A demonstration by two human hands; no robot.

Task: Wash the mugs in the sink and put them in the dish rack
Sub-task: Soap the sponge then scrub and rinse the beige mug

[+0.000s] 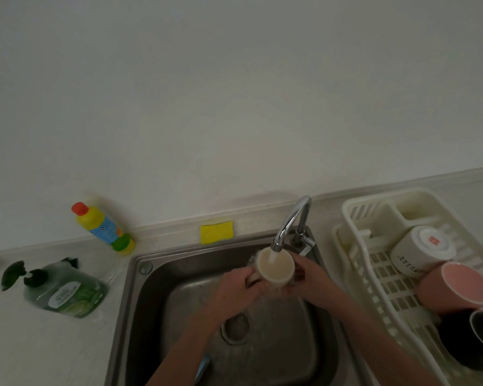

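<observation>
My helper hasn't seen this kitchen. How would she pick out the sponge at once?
Start at the steel sink and look along its back edge, left of the tap. The sponge is the flat yellow rectangle propped against the wall, unlike the bottles further left.

Cream mug (275, 269); pink mug (457, 288); white mug (421, 252), red label; black mug (474, 341); yellow sponge (216, 232); steel-grey sink (156, 291); cream dish rack (374, 274).

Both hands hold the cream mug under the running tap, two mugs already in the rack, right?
Not two: the head view shows three in the dish rack: a white mug, a pink mug and a black mug. The rest holds: left hand and right hand hold the cream mug under the tap.
</observation>
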